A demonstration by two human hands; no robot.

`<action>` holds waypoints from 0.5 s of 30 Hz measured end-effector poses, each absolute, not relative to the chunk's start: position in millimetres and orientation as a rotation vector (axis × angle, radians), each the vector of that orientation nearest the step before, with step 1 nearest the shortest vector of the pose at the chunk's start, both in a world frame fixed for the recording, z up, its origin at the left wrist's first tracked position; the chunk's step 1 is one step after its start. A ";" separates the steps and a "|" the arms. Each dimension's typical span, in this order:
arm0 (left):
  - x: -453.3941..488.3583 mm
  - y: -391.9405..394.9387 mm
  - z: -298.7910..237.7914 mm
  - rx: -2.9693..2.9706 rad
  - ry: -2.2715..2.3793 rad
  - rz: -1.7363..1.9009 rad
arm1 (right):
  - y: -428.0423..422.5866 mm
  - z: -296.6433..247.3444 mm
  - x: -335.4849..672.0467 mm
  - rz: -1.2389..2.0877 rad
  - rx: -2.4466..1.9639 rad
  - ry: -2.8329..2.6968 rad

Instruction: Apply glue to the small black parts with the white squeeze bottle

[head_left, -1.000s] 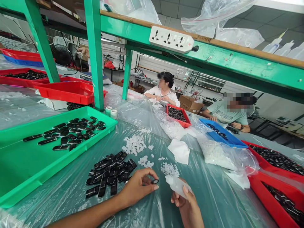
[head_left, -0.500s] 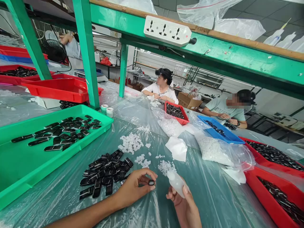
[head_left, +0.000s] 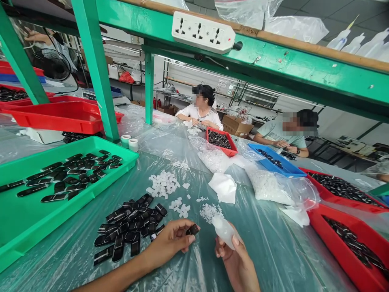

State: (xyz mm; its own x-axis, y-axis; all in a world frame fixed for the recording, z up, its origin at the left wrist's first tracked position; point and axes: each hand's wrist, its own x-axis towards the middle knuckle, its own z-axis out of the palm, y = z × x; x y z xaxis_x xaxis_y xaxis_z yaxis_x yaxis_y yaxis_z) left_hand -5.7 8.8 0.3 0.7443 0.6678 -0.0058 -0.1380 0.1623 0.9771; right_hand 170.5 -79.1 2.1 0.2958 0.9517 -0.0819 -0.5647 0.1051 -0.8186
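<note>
My left hand point(head_left: 170, 243) is closed in a pinch on a small black part point(head_left: 192, 230), low in the middle of the view. Just right of it, my right hand point(head_left: 235, 259) is wrapped around a small translucent white bottle point(head_left: 223, 231), tilted toward the black part. A heap of black parts point(head_left: 130, 225) lies on the plastic sheet to the left of my left hand. Small white pieces point(head_left: 164, 183) are scattered beyond my hands. A green tray point(head_left: 18, 219) at the left holds several more black parts point(head_left: 67, 176).
Two other people sit across the table behind a red tray point(head_left: 226, 152) and a blue tray point(head_left: 284, 168). Bags of white pieces point(head_left: 273, 186) lie mid-table. Red trays point(head_left: 343, 247) of black parts stand at the right. Green posts point(head_left: 94, 69) and a shelf with a power strip point(head_left: 202, 32) hang overhead.
My left hand's fingers have curled tighter around the black part, turning it. The bottle stays close beside it. The view has shifted a little to the right.
</note>
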 end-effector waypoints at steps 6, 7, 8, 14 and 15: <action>-4.0 8.9 -1.2 1.349 0.505 0.635 | -80.6 4.9 166.4 1.182 -0.942 -0.553; -3.8 8.6 -1.6 1.381 0.516 0.652 | -81.1 5.4 166.0 1.176 -0.951 -0.558; -3.7 8.1 -1.7 1.411 0.527 0.669 | -81.6 6.0 165.7 1.173 -0.961 -0.566; -7.5 3.1 5.0 1.598 0.605 0.691 | -82.1 8.0 163.7 1.103 -1.091 -0.573; -8.2 2.4 6.4 1.617 0.598 0.687 | -81.9 8.1 163.2 1.086 -1.122 -0.572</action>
State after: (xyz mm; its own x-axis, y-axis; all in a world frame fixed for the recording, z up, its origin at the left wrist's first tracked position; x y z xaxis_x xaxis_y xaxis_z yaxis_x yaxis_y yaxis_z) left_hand -8.2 2.4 6.4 0.6913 0.7151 0.1040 0.0049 -0.1486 0.9889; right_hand 163.2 -81.9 8.1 0.4051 0.9037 -0.1389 -0.3971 0.0371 -0.9170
